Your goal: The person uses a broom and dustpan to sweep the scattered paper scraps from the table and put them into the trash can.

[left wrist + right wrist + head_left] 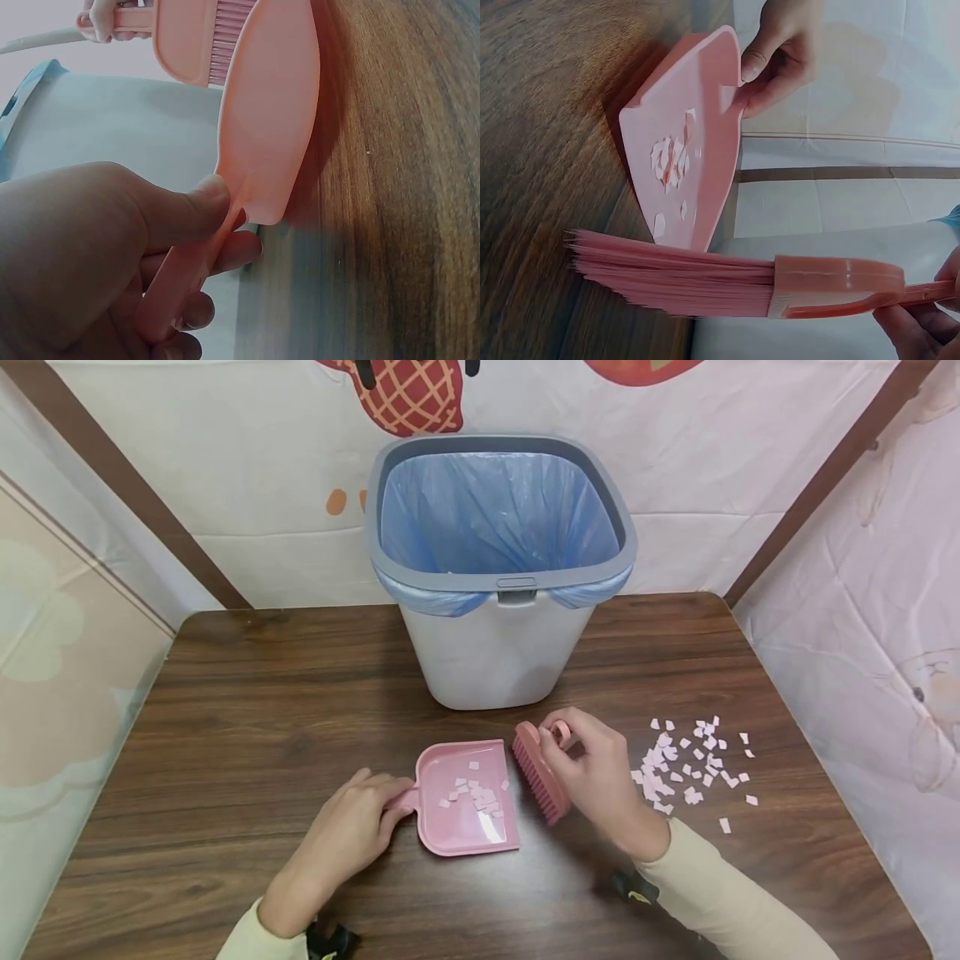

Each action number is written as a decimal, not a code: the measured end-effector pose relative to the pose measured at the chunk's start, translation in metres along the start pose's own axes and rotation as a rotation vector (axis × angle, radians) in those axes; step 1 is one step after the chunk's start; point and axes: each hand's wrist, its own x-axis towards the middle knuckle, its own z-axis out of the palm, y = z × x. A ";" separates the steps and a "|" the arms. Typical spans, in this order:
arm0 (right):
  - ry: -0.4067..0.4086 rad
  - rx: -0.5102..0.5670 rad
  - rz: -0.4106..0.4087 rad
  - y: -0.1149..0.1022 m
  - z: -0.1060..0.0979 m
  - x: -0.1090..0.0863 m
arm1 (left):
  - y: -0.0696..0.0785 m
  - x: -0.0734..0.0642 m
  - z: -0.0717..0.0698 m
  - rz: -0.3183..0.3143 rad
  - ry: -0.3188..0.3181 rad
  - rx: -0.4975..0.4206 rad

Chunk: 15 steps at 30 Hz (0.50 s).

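My left hand (351, 820) grips the short handle of a pink dustpan (442, 827), whose open edge faces right. Several small paper scraps (483, 797) lie in the pan. In the left wrist view, thumb and fingers wrap the dustpan's handle (176, 285). My right hand (596, 768) pinches the handle of a pink hand brush (542, 772), its bristles (667, 277) pointing toward the pan. The brush is just right of the pan's front edge. A scattered pile of pale pink paper scraps (660, 768) lies on the table to the right of my right hand.
A grey-white trash bin (495, 660) with a blue liner (498, 510) stands at the back middle of the dark wooden table (247, 693). Light printed fabric walls (285, 485) enclose the back and sides.
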 end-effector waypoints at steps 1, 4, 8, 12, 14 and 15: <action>0.000 -0.008 -0.003 0.001 0.000 0.000 | 0.000 0.000 0.000 -0.001 0.000 -0.001; 0.015 -0.031 -0.001 0.004 -0.002 -0.001 | 0.000 -0.001 0.001 -0.007 -0.001 -0.005; 0.050 -0.055 0.010 0.008 -0.009 -0.003 | -0.001 -0.001 0.002 -0.008 0.004 -0.008; 0.070 -0.058 0.036 0.013 -0.019 -0.005 | -0.002 0.000 0.002 -0.004 0.010 -0.009; 0.080 -0.064 0.053 0.015 -0.025 -0.006 | -0.002 0.000 0.002 -0.007 0.006 -0.011; 0.082 -0.072 0.060 0.016 -0.028 -0.007 | -0.002 -0.001 0.003 -0.010 0.003 -0.012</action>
